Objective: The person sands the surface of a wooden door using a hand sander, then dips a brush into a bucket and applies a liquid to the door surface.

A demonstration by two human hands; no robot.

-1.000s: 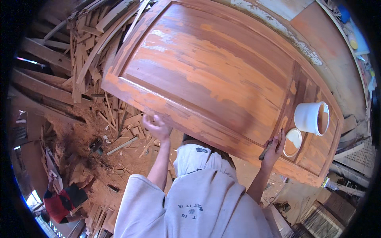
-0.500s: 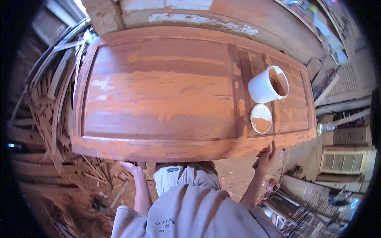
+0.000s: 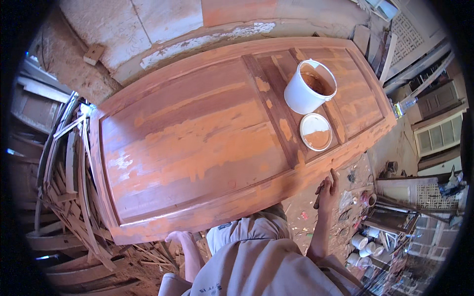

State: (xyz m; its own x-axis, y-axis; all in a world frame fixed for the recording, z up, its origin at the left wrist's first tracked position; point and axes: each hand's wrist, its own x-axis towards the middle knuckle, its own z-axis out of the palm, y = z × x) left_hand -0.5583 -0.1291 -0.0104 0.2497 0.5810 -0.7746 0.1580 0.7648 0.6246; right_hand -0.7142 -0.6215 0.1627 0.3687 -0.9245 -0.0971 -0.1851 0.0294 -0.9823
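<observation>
A brown wooden door panel (image 3: pixel 197 133) lies flat in front of me, smeared with patches of orange filler. On its right part stands a white bucket (image 3: pixel 302 93), tilted in view, with brown-orange paste inside. Beside it, nearer me, rests a round white lid (image 3: pixel 316 132) half coated with paste. My left hand (image 3: pixel 182 239) is at the near edge of the panel, fingers stretched out and holding nothing visible. Just off that edge, farther right, my right hand (image 3: pixel 328 191) grips a small dark tool (image 3: pixel 317 201), its kind unclear; the index finger extends toward the panel.
Piled timber strips (image 3: pixel 81 197) crowd the left side. A pale wall (image 3: pixel 168 29) runs behind the panel, with a small wooden block (image 3: pixel 94 54) on a ledge. At the right lie several paint cans (image 3: pixel 363 241), old windows (image 3: pixel 437 138) and scrap.
My view has turned, so the panel now slants up to the right. My right hand sits slightly farther from the panel's edge; the bucket and lid stay in place on it.
</observation>
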